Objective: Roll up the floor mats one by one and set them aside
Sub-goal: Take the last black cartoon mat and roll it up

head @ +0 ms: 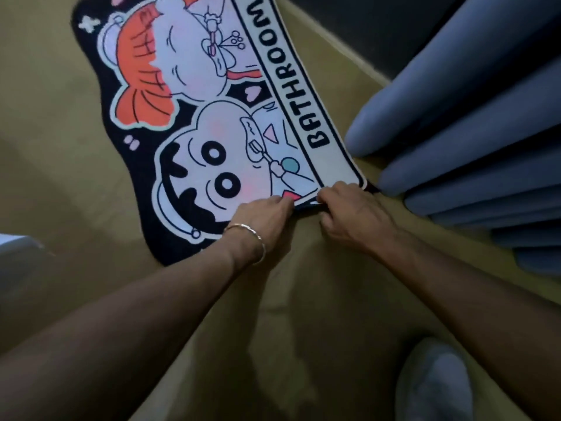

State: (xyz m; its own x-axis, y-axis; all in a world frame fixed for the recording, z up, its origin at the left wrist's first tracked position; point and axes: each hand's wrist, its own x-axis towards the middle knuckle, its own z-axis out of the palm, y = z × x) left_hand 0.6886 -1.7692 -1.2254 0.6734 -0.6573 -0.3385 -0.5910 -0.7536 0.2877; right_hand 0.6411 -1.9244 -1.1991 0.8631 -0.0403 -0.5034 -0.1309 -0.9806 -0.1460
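Cartoon mat [194, 117] flat on tan floor [60, 165]. Long axis runs away from the person; lettered band along its right edge, just beside grey curtain folds [470, 117]. Near end slightly lifted. Left hand [264, 217], bracelet [252, 238] at the wrist, and right hand [349, 211] both pinch that near edge, close together.

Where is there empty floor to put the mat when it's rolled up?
The widest bare floor lies left of the bathroom mat, up to the white object. More lies between the forearms, from the left hand and right hand back to the grey shoe. The right side is crowded: the curtain folds hang close beside the mat.
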